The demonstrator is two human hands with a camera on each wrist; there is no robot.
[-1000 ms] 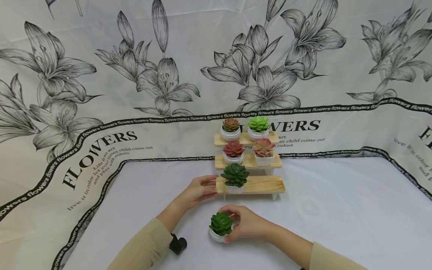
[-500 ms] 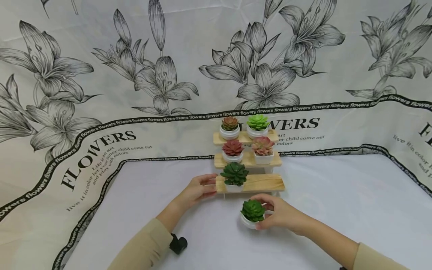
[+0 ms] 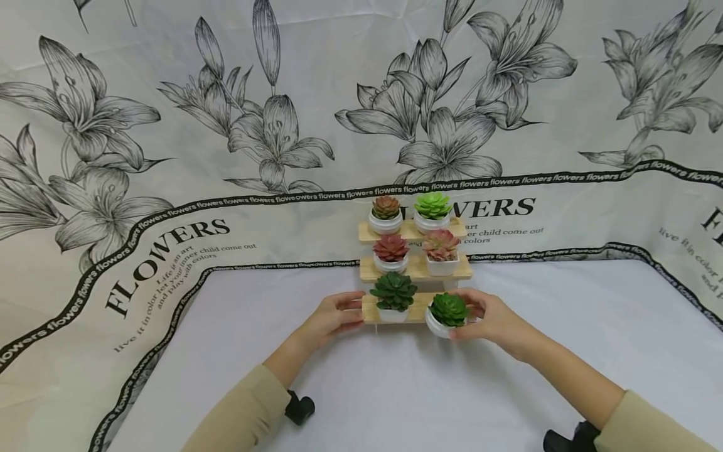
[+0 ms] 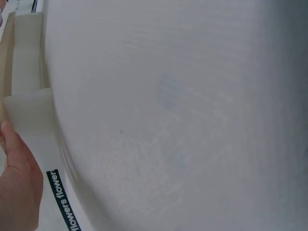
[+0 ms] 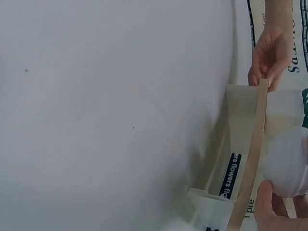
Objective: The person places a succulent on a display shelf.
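My right hand [image 3: 497, 323] grips a green succulent in a round white pot [image 3: 449, 311], thumb in front and fingers behind. The pot is over the right part of the lowest board on a three-tier wooden plant stand [image 3: 419, 307]. In the right wrist view the white pot [image 5: 288, 163] appears close beside the board [image 5: 253, 159]. At the board's left end, my left hand [image 3: 333, 319] pinches it between thumb and fingers. A dark green succulent [image 3: 393, 292] in a white pot stands on the same board, left of the held one.
On the middle tier stand a red succulent [image 3: 391, 248] and a pink one [image 3: 442, 246]. Up top are a brown succulent [image 3: 386, 208] and a bright green one [image 3: 432, 206]. A flower-printed cloth [image 3: 316, 232] hangs behind the white tabletop [image 3: 254, 314].
My right hand has carried the green succulent up and to the right, from the tabletop in front to the lowest board's right part. My left hand has kept its hold on the stand.
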